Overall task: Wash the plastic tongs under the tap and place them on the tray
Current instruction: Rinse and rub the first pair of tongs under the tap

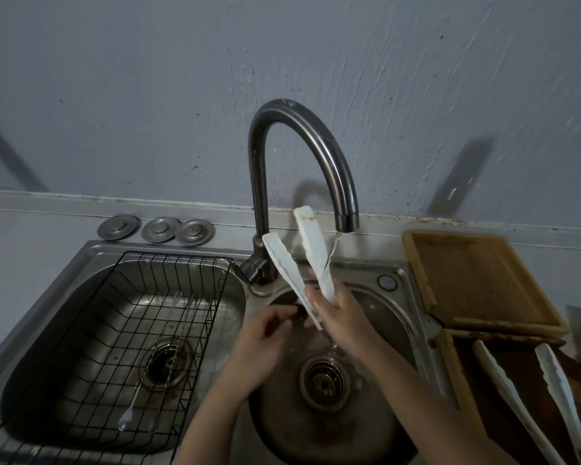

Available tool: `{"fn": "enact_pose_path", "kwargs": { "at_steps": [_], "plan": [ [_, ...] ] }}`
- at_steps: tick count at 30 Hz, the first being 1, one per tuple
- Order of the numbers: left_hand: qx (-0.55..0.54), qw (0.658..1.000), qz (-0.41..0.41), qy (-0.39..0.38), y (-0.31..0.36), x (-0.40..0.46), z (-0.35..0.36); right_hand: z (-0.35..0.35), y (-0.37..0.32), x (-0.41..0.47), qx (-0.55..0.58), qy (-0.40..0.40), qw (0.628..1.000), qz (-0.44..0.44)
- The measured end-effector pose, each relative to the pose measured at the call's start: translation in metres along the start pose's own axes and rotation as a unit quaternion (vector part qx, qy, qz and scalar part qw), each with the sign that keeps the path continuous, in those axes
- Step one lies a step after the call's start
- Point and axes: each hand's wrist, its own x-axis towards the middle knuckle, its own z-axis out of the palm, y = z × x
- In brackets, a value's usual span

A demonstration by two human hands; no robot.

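White plastic tongs (pixel 311 239) point up and away over the round right sink basin (pixel 393 317), their two arms spread apart. My right hand (pixel 341 317) grips them near the hinge end. Water runs from the curved tap (pixel 316 139) onto the right arm of the tongs. My left hand (pixel 265 333) hovers just left of the hinge end with curled fingers; whether it touches the tongs is unclear. A wooden tray (pixel 480 280) sits to the right of the sink.
A second pair of white tongs (pixel 503 384) lies on a lower wooden tray (pixel 450 370) at the right. The left basin (pixel 215 297) holds a black wire rack (pixel 121 330) with skewers or forks. Three metal sink plugs (pixel 156 228) rest behind it.
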Motion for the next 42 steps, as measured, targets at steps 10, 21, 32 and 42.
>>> {"fn": "enact_pose_path", "kwargs": {
  "at_steps": [10,21,32,42],
  "plan": [
    [-0.389,0.92,-0.051,0.005,0.033,0.022,0.032,-0.013,-0.01,0.003,-0.219,0.055,0.972,-0.065],
    [-0.456,0.87,-0.173,0.067,0.013,0.032,0.047,-0.028,0.03,-0.023,-0.312,0.101,0.945,0.01],
    [-0.362,0.903,-0.231,-0.003,0.009,0.034,0.044,-0.035,0.05,-0.028,-0.339,0.102,0.935,0.007],
    [-0.371,0.899,-0.232,-0.022,0.002,0.034,0.039,-0.039,0.052,-0.032,-0.261,0.071,0.96,0.07]
  ]
}}
